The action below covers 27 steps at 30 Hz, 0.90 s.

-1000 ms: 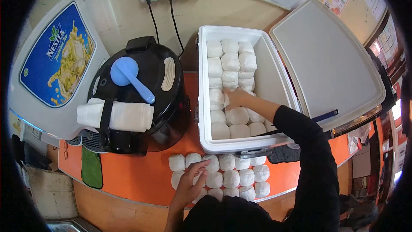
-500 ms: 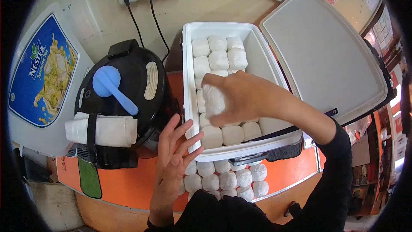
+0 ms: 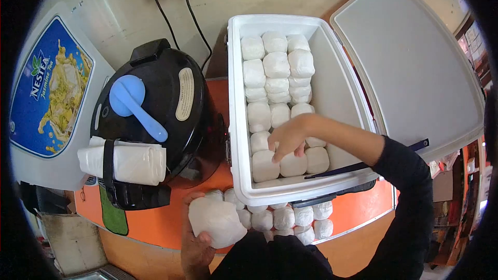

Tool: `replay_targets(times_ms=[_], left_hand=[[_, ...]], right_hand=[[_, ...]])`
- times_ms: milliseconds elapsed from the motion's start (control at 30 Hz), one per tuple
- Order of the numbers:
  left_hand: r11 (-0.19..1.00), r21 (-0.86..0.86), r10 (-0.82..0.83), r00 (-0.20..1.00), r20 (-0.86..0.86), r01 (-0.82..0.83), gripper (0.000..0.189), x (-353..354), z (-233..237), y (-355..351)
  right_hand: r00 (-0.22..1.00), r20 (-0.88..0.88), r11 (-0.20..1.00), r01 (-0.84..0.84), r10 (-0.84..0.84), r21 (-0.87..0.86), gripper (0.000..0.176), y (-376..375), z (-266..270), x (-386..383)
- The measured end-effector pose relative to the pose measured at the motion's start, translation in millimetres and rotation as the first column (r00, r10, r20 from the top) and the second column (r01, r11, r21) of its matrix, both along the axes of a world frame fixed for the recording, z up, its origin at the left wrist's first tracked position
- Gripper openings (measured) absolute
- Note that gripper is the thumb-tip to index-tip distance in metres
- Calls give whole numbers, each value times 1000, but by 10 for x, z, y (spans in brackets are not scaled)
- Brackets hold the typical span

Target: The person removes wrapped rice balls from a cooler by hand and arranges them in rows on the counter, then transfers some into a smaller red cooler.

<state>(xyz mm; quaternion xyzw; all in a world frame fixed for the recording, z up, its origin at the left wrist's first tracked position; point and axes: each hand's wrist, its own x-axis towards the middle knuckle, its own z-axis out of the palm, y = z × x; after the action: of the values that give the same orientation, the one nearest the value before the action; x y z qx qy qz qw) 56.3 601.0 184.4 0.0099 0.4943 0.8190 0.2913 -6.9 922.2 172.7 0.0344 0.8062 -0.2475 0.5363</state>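
In my left hand [image 3: 197, 246] is a white paper-wrapped bundle [image 3: 218, 222], rounded and slightly squared, held low in front of the cooler box. My right hand [image 3: 289, 137] reaches inside the white cooler box [image 3: 306, 193], over the near rows of similar wrapped bundles [image 3: 317, 161]. Its fingers point down and are apart, with nothing visibly gripped; part of them, and whatever lies directly underneath, is hidden. Bundles fill the left and middle of the box in stacked rows, while its right side shows bare inner wall.
More wrapped bundles [image 3: 284, 219] lie on the orange table [image 3: 358, 202] before the box. The box's lid [image 3: 415, 62] hangs open at right. Left stand a black rice cooker [image 3: 155, 93] with a blue scoop [image 3: 137, 106] and folded plastic bags [image 3: 140, 162], and a Nestea dispenser [image 3: 49, 88].
The bundle that was in my right hand is gone from it, and a bundle now rests in my left hand, which was empty and spread. My right hand is back among the rows.
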Motion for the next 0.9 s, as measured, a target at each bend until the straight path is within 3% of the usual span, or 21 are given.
replay_targets(times_ms=[67,100,167,200,267,300,333,400,467,533,600,667,733,800,867,900], left_hand=[[997,-57,-42,999,-17,41,95,72,-159,-133],[994,-90,-69,997,-27,66,93,107,-232,-176],[986,-132,-102,995,22,104,91,145,-343,-315],[973,-183,-131,989,70,142,89,189,-395,-408],[973,-209,-89,995,49,97,84,298,-631,-580],[970,-233,-64,997,30,70,79,325,-714,-641],[970,-239,-48,998,29,54,79,352,-774,-692],[938,-346,77,991,110,-35,74,427,-850,-759],[934,-348,135,983,124,-84,72,442,-1016,-896],[925,-355,193,971,140,-133,69,541,-1276,-1156],[928,-370,82,995,64,-53,70,591,-1584,-1393],[919,-392,73,992,101,-28,72,690,-1820,-1575],[798,-582,-4,967,256,158,74,771,-2061,-1658],[797,-585,-42,981,192,148,74,927,-2466,-1680],[794,-589,-89,987,131,150,74,1011,-2673,-1630],[817,-564,-53,991,126,115,72,1032,-2734,-1576]], right_hand=[[998,61,998,9,-13,68,90,-273,-429,0],[998,62,998,16,-20,67,90,-429,-559,25],[949,-234,924,-118,213,364,102,-685,-704,52],[946,-230,923,-135,228,360,102,-734,-695,70],[986,-38,916,165,-162,365,120,-752,-651,135],[996,-52,966,85,-74,245,90,-746,-643,109],[979,-61,944,205,-195,259,123,-724,-622,145],[971,-88,965,233,-224,120,119,-594,-797,157],[905,-384,980,-138,183,143,58,-293,-1754,53],[975,-63,973,203,-211,-111,102,-390,-687,114],[944,-173,959,274,-282,-64,73,-416,-122,204],[948,-228,975,222,-222,-27,82,-308,327,257],[862,-440,965,257,-251,-48,79,-267,770,507],[772,-555,942,330,-309,-66,75,-425,1373,906],[570,-744,937,179,-348,-301,78,-384,1496,1313],[563,-747,935,194,-354,-297,78,-435,1611,1524]])
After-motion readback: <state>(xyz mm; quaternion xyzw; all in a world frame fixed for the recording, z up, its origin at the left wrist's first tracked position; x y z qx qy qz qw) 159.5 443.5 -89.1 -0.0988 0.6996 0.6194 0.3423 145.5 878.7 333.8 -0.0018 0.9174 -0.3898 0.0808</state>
